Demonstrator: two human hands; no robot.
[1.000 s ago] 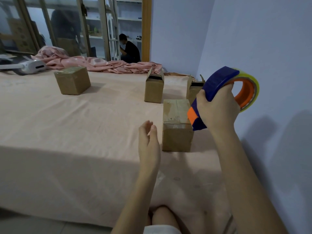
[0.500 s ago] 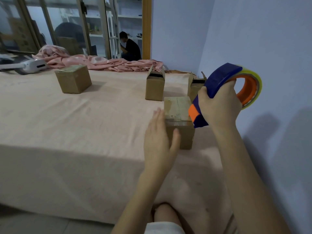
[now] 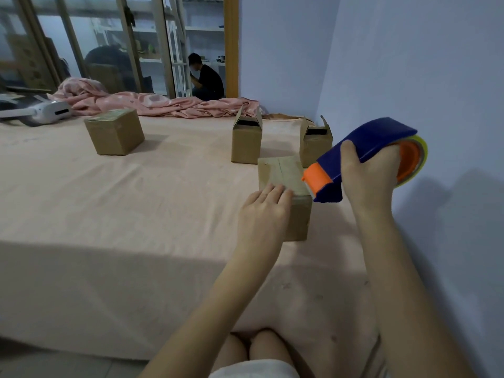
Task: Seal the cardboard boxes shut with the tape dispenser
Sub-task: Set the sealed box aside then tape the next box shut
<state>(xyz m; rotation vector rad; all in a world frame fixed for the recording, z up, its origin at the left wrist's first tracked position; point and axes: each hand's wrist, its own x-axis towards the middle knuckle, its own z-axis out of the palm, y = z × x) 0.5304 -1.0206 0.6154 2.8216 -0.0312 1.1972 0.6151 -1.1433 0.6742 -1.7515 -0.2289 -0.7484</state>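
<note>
Left hand [image 3: 264, 211] flat, fingers [image 3: 275, 192] straight, arm extended; right hand [image 3: 366, 174] raised, fingers curled tight

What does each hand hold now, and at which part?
The right hand grips the tape dispenser around its blue body, beside the roll. The left hand holds nothing; its straight fingers rest on the nearest box, at its near top edge.

Dispenser [image 3: 365, 156] right of nearest box [image 3: 283, 175]

left hand [image 3: 263, 214]: bare, no ring, no glove | right hand [image 3: 368, 178]: bare, no glove | forearms: both bare, no sleeves, no watch or band | knees: bare, side by side | garment: pale, whitish hem at bottom edge
</note>
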